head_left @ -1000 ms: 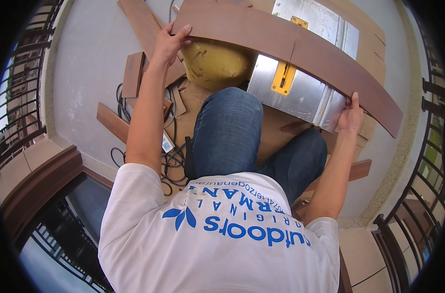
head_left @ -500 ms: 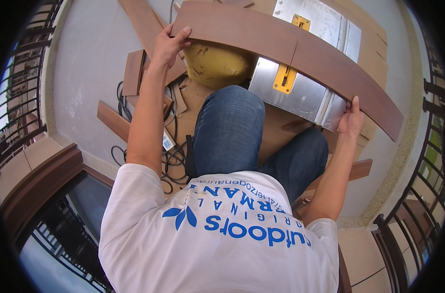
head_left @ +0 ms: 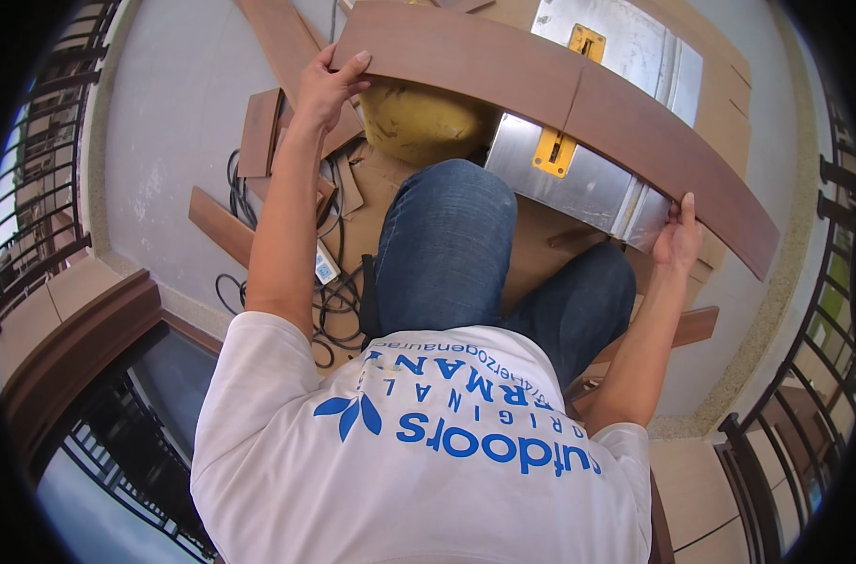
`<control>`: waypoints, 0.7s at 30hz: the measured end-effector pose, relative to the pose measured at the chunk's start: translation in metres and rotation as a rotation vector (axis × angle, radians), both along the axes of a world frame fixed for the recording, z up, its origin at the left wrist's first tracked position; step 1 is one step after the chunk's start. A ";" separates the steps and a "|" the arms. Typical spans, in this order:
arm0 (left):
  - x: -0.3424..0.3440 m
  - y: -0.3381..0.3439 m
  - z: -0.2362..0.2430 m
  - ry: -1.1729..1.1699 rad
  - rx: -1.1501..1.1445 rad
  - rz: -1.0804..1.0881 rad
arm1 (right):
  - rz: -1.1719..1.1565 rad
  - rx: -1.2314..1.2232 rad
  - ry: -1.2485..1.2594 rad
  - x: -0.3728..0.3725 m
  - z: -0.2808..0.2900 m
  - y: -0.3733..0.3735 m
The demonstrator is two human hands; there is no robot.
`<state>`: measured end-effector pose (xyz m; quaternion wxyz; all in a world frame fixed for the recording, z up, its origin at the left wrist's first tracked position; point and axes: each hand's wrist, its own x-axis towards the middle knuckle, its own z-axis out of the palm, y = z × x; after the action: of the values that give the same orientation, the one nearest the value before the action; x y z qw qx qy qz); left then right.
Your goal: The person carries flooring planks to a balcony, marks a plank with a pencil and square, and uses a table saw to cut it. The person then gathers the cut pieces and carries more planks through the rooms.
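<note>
A long brown plank (head_left: 475,56) lies across the metal table of a table saw (head_left: 602,193). A thin dark line crosses the plank, level with the saw's yellow slotted insert (head_left: 552,155). No blade shows. My left hand (head_left: 329,89) grips the plank's left end, thumb on top and fingers partly hidden at the edge. Toward the other end, my right hand (head_left: 679,240) holds the near edge, thumb up and the remaining fingers mostly out of sight below. Under the plank's left half sits a scuffed yellow rounded body (head_left: 423,122), beside the metal table.
Brown board offcuts (head_left: 259,132) and a longer plank (head_left: 273,42) lie at the left. Black cables (head_left: 339,305) and a white power strip (head_left: 326,266) are near my left arm. Cardboard (head_left: 414,160) covers part of the floor. Dark railings (head_left: 52,150) border both sides.
Both hands keep their grip on the plank. The whole view has shifted slightly; the plank shows no clear movement against the saw.
</note>
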<state>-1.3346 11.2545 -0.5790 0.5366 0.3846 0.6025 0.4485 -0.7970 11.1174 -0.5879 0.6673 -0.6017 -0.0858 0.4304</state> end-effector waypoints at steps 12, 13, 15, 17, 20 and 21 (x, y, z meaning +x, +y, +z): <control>-0.002 -0.003 -0.003 -0.022 0.014 0.019 | 0.011 -0.010 0.019 0.010 -0.010 -0.007; -0.002 -0.003 -0.003 -0.019 0.014 0.018 | 0.010 -0.011 0.022 0.010 -0.011 -0.008; -0.002 -0.003 -0.003 -0.024 0.013 0.020 | 0.003 -0.011 0.017 0.007 -0.007 -0.008; -0.002 -0.004 -0.002 -0.019 0.008 0.020 | 0.007 -0.006 0.013 0.003 -0.004 -0.008; -0.002 -0.005 -0.001 -0.015 0.002 0.015 | 0.012 0.003 0.007 0.003 -0.005 -0.010; -0.003 -0.005 -0.001 -0.015 0.001 0.012 | 0.012 0.008 0.005 0.005 -0.006 -0.011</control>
<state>-1.3372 11.2495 -0.5798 0.5381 0.3781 0.6005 0.4549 -0.7924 11.1068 -0.5943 0.6673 -0.5974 -0.0892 0.4357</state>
